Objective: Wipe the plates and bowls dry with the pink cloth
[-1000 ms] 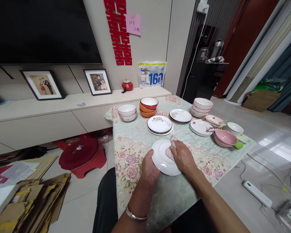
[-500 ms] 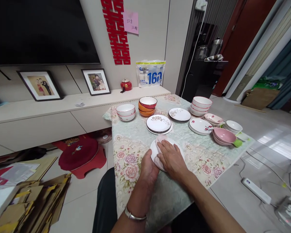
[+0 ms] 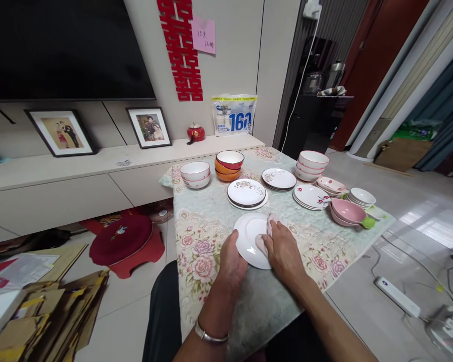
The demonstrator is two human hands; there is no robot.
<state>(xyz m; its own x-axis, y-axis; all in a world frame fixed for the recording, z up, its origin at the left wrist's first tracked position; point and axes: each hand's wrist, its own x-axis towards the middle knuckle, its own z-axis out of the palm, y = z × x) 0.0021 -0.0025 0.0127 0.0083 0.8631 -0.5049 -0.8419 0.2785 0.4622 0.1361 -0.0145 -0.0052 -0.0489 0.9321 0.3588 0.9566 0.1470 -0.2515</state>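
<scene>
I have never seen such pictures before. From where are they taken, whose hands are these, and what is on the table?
There is no machine here, only a person working with bare hands. One camera, worn on that person's head, takes all the pictures, looking forward and down. The left hand holds a white plate by its edge; the right hand holds a pale cloth against it. On the flowered tablecloth are orange bowls with a red one on top, white bowls, patterned plates and pink dishes.

Left of the held plate [image 3: 248,232] is the left hand [image 3: 232,259]; right of it, the right hand [image 3: 286,251] with a cloth [image 3: 261,245]; behind it, stacked plates [image 3: 246,192], then stacked bowls [image 3: 228,167]; well left, a stool [image 3: 121,239].
</scene>
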